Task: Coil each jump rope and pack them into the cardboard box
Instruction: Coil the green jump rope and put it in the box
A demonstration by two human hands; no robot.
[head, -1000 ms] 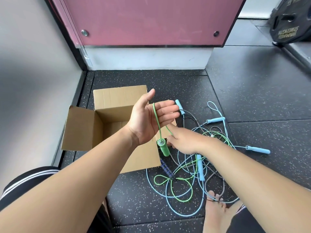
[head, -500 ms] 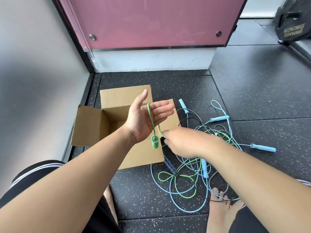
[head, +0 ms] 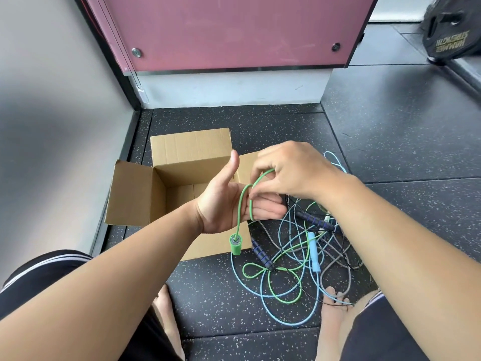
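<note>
Green jump rope (head: 240, 204) loops round the straight fingers (head: 263, 212) of the left hand (head: 221, 204), which is held palm up over the near right corner of the cardboard box (head: 135, 196), thumb pointing upward. The rope's green handle (head: 236, 244) hangs below that palm, in front of the box wall. The right hand (head: 289, 173) sits just above the left fingers, its fingertips curled and pinching the green cord at the top of the loop. The rest of the cord trails down into the tangle of ropes (head: 294, 272) on the floor just right of the box, among light blue and grey cords, a light blue handle (head: 313, 252) and a dark blue handle (head: 261, 252). The box stands open, its flaps spread. It all rests on a black speckled rubber floor (head: 403, 142). Bare toes (head: 334, 300) touch the tangle's near edge. A grey wall (head: 52, 100) rises on the left, a pink panel (head: 234, 29) behind, and a black weight plate (head: 453, 35) stands at far right
</note>
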